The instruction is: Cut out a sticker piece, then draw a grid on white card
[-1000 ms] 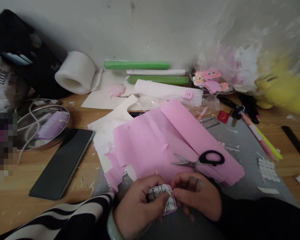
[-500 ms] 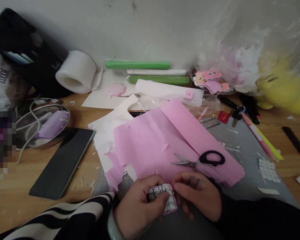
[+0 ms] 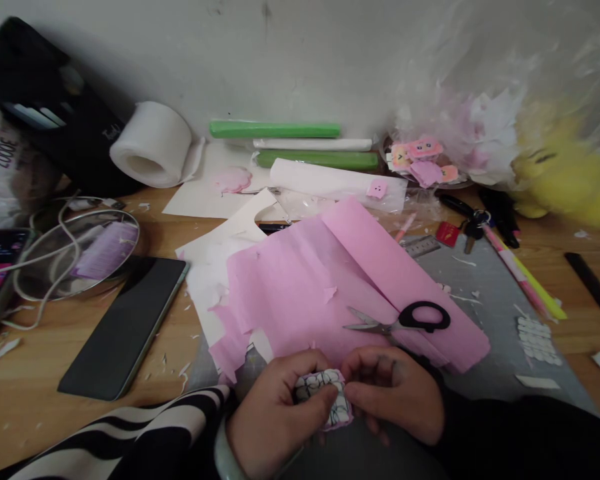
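Observation:
Low in the centre, my left hand (image 3: 285,413) is closed on a small padded piece (image 3: 341,408), white with dark curved lines and a pink edge, its thumb lying across the top. My right hand (image 3: 397,393) touches the right edge of that piece, thumb and forefinger close together; its other fingers curl below and are partly hidden. Just beyond the hands lies a large pink sheet (image 3: 290,287), torn at its left side. Scissors (image 3: 423,316) with black handles rest on it, blades slightly apart and pointing left.
A dark phone (image 3: 125,327) and a round metal-rimmed dish (image 3: 139,233) are on the left. Further back stand a paper roll (image 3: 155,143) and green packets (image 3: 275,129). On the right are keys (image 3: 474,230), pens (image 3: 525,273) and a quilted white piece (image 3: 537,340) on a grey mat (image 3: 570,387).
My right thumb and forefinger have shifted slightly left, against the edge of the small piece. My left hand keeps its hold.

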Available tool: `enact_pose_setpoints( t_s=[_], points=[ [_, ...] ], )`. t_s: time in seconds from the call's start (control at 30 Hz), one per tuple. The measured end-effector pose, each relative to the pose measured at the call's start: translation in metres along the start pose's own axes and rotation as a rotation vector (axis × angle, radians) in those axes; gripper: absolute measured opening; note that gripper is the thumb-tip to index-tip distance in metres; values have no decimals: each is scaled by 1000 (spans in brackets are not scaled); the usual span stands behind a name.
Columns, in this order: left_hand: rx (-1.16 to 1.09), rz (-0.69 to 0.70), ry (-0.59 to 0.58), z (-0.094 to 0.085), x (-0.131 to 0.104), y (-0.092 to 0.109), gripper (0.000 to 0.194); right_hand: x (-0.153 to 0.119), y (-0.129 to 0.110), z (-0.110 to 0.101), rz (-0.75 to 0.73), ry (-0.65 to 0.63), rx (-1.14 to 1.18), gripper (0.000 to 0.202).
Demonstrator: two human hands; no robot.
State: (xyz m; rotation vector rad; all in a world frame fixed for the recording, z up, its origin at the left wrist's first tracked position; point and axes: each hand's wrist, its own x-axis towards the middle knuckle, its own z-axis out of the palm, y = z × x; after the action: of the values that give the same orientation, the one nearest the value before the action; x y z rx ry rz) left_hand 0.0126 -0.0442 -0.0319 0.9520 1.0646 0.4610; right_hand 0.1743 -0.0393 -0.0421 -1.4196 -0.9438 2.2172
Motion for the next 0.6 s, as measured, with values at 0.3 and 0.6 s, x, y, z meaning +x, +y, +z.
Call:
enact_pose_setpoints(
  t_s=[0.3, 0.6],
  points=[
    [84, 21, -16, 1, 0, 1, 22, -1, 2, 3, -31, 35, 2, 25],
    [16, 11, -29, 0, -2, -1, 24, -1, -5, 1, -21, -7, 73, 33]
  ],
)
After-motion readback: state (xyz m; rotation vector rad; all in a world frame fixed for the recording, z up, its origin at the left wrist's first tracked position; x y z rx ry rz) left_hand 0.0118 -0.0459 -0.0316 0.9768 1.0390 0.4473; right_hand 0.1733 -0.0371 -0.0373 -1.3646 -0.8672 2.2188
